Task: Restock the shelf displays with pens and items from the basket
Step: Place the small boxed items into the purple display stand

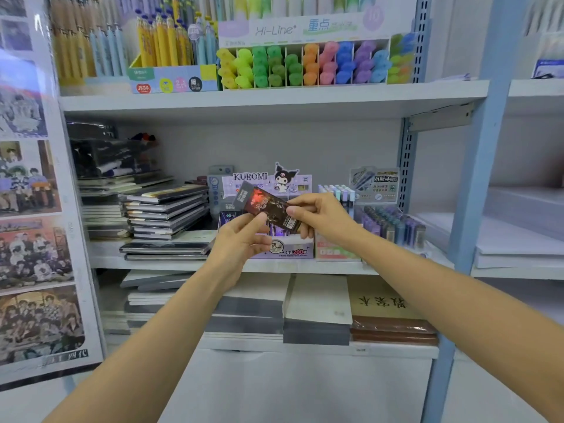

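Observation:
A dark flat packet [266, 207] with a red picture and a barcode is held tilted in front of the purple Kuromi display box [283, 248] on the middle shelf [335, 268]. My left hand [241, 239] pinches its lower left edge with thumb and fingers. My right hand [320, 216] pinches its right end from the other side. No basket is in view.
Stacked dark notebooks [164, 213] lie left of the Kuromi box. Lead refill tubes [393, 224] and pastel pens [338, 193] stand to its right. The top shelf carries coloured highlighters [305, 65] and yellow pens [164, 44]. Paper stacks [317, 303] fill the shelf below. A blue upright [476, 178] borders the right.

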{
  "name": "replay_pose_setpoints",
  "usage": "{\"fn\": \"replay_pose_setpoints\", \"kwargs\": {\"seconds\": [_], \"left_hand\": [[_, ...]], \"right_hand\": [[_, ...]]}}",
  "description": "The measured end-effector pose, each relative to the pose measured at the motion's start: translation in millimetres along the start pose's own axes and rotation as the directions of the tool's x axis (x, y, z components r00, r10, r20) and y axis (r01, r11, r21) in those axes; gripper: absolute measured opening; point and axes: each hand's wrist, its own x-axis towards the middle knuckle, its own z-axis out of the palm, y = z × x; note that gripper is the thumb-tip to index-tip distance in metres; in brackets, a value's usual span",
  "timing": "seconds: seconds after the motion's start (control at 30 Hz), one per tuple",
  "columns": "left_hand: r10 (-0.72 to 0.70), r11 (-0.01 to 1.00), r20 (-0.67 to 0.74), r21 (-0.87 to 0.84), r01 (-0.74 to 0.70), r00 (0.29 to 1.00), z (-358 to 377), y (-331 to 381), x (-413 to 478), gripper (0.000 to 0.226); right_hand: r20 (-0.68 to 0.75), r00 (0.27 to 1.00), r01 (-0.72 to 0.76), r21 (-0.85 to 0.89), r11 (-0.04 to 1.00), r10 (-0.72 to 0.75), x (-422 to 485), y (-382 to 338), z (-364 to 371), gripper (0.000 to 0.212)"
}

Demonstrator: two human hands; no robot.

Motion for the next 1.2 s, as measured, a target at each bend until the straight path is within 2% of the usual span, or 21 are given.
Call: {"fn": "replay_pose_setpoints", "kwargs": {"seconds": [0.1, 0.17, 0.3, 0.4, 0.47, 0.53, 0.6, 0.63, 0.7, 0.9, 1.03, 1.2], "left_hand": [[0.084, 0.985, 0.001, 0.151, -0.084, 0.996, 3, -7, -1, 0.012], [0.131, 0.954, 0.019, 0.269, -0.132, 0.991, 4, -9, -1, 0.012], [0.22, 0.788, 0.15, 0.555, -0.266, 0.964, 8, -13, 1, 0.013], [0.245, 0.689, 0.196, 0.653, -0.313, 0.95, 13, -18, 2, 0.017], [0.258, 0.642, 0.19, 0.699, -0.315, 0.947, 14, -23, 3, 0.025], [0.286, 0.491, 0.229, 0.799, -0.348, 0.93, 9, -31, 5, 0.036], [0.261, 0.232, 0.328, 0.892, -0.389, 0.908, 2, -41, 8, 0.048], [0.226, 0.115, 0.36, 0.913, -0.392, 0.905, -2, -48, 9, 0.052], [0.173, -0.008, 0.375, 0.925, -0.38, 0.911, -8, -61, 11, 0.06], [0.252, -0.152, 0.422, 0.906, -0.395, 0.871, -17, -77, 12, 0.063], [0.281, -0.157, 0.435, 0.9, -0.406, 0.855, -18, -79, 13, 0.063], [0.291, -0.17, 0.439, 0.898, -0.406, 0.85, -19, -80, 13, 0.064]], "right_hand": [[0.103, 0.994, -0.038, -0.092, 0.995, 0.047, -7, 1, -2, 0.013], [0.121, 0.992, -0.001, -0.173, 0.985, 0.022, -9, -3, -4, 0.021], [0.056, 0.997, 0.054, -0.138, 0.989, -0.046, -4, -16, -6, 0.044], [0.116, 0.989, 0.119, -0.283, 0.952, -0.089, 1, -23, -11, 0.036], [0.068, 0.991, 0.129, -0.387, 0.913, -0.111, 6, -27, -18, 0.029], [-0.076, 0.988, 0.092, -0.428, 0.899, -0.137, 12, -29, -28, 0.022], [-0.206, 0.968, 0.04, -0.433, 0.9, -0.142, 18, -28, -38, 0.014], [-0.242, 0.959, 0.019, -0.47, 0.883, -0.149, 22, -26, -42, 0.012], [-0.237, 0.961, -0.017, -0.572, 0.82, -0.145, 27, -19, -45, 0.011], [-0.147, 0.986, -0.044, -0.691, 0.721, -0.081, 39, 8, -26, 0.011], [-0.111, 0.991, -0.037, -0.781, 0.623, -0.081, 46, 23, -19, 0.011], [-0.057, 0.998, -0.038, -0.818, 0.574, -0.016, 54, 22, -22, 0.015]]}}
